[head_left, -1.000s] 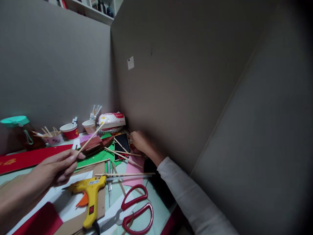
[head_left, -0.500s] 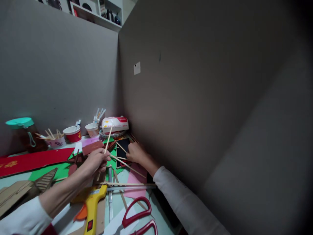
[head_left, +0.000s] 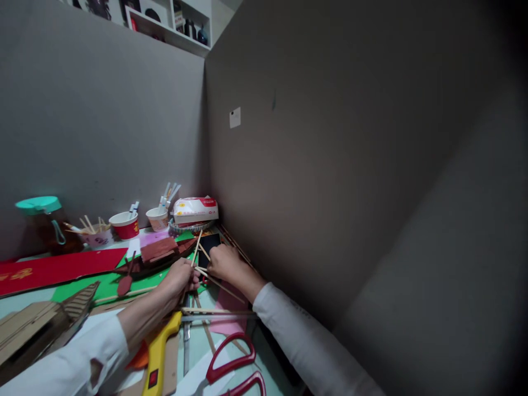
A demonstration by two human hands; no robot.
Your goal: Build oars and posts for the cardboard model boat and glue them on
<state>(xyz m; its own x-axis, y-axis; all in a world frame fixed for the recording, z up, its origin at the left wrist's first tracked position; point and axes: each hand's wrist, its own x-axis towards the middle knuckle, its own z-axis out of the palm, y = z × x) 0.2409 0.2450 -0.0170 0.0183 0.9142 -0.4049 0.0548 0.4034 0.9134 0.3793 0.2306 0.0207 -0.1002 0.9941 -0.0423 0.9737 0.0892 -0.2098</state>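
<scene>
My left hand (head_left: 181, 278) is closed on thin wooden sticks (head_left: 197, 247), one of which rises from its fingertips. Close beside it on the right, my right hand (head_left: 225, 263) is closed round a thin stick that points up and left. Another stick (head_left: 225, 287) slants down to the right below both hands. Behind them lies a dark phone (head_left: 210, 242), partly covered. A small brown boat model (head_left: 159, 250) sits on green paper (head_left: 99, 280), left of my hands. The yellow glue gun (head_left: 159, 352) is partly hidden by my left forearm.
Red-handled scissors (head_left: 231, 360) lie in front, near pink paper (head_left: 231, 313). At the back stand a teal-lidded bottle (head_left: 45, 225), a red cup (head_left: 125, 225), other cups with sticks and pens, and a tissue pack (head_left: 194, 209). A cardboard boat (head_left: 33, 330) is at left; grey walls rise behind and right.
My left hand has moved right, closer to my right hand, and its raised stick has shifted right too. My right hand moved slightly left. More of the brown boat shows.
</scene>
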